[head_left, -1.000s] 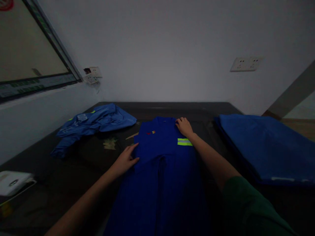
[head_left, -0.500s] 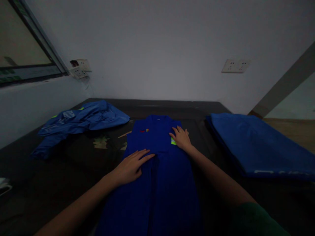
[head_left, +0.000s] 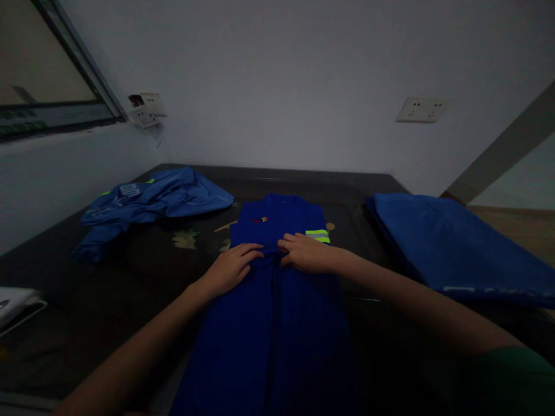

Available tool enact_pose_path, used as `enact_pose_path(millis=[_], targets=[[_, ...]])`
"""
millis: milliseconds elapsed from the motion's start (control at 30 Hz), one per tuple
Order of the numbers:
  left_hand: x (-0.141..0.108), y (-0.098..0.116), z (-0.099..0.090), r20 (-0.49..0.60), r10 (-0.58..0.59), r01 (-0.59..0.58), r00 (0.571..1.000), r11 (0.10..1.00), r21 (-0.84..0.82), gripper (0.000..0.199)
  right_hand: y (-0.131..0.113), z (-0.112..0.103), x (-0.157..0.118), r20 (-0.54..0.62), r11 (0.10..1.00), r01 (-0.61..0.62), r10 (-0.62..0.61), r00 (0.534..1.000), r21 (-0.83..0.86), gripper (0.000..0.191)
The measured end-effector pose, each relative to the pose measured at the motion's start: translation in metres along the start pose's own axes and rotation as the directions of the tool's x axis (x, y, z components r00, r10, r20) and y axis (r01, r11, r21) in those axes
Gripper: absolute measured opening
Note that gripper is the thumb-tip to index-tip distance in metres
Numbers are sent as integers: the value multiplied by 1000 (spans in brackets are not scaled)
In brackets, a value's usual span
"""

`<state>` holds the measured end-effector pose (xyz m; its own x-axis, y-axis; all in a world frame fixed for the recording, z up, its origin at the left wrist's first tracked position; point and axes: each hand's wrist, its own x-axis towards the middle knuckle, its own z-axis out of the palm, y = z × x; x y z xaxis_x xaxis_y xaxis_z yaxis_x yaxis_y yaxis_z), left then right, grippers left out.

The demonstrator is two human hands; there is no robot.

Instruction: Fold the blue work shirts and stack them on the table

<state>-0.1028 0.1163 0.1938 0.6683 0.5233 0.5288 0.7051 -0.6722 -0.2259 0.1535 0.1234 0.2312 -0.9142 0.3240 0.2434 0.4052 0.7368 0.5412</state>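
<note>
As two bare hands meet near the middle of a deep-blue garment (head_left: 288, 219), the piece lies face up along a dark table (head_left: 303, 184), collar at the far end, between a crumpled blue garment (head_left: 173, 193) and flat-folded blue cloth (head_left: 451, 248). The left hand (head_left: 228, 268) rests palm down, fingers loosely extended and thumb slightly apart; the right hand (head_left: 307, 254) curls its fingers in at the waist. Whether either has cloth pinched cannot be told.

The work looks partway along: the chest lies largely smooth and narrow, a reflective band (head_left: 318, 236) showing at one side, while creases gather by the fingertips and the long lower part, stretched toward the camera, appears yet to be folded.

Dim light swallows detail in the lower part, whose near end runs out of frame. The hands cover much of the waist, any tucked sleeves are out of sight, and a white object (head_left: 15, 303) is cut off at the edge.
</note>
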Motion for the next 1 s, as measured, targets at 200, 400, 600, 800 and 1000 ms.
enact_pose_path(millis=[200,400,600,800,1000], targets=[[-6,6,-8,0,91,-91,996,995,-36,55,14,-32,-3,96,975,-17,-5,995,223,13],[-9,24,10,119,121,-106,985,986,-127,59,20,-20,-6,60,870,-34,5,998,492,14],[-10,34,30,85,164,-168,983,985,37,47,8,26,-3,-64,738,-88,175,983,669,12],[-9,47,30,59,122,-131,991,975,177,33,-12,66,5,-152,695,-219,430,890,685,21],[-11,44,30,34,154,-158,987,972,174,26,-21,70,7,-159,805,-403,509,846,435,10]])
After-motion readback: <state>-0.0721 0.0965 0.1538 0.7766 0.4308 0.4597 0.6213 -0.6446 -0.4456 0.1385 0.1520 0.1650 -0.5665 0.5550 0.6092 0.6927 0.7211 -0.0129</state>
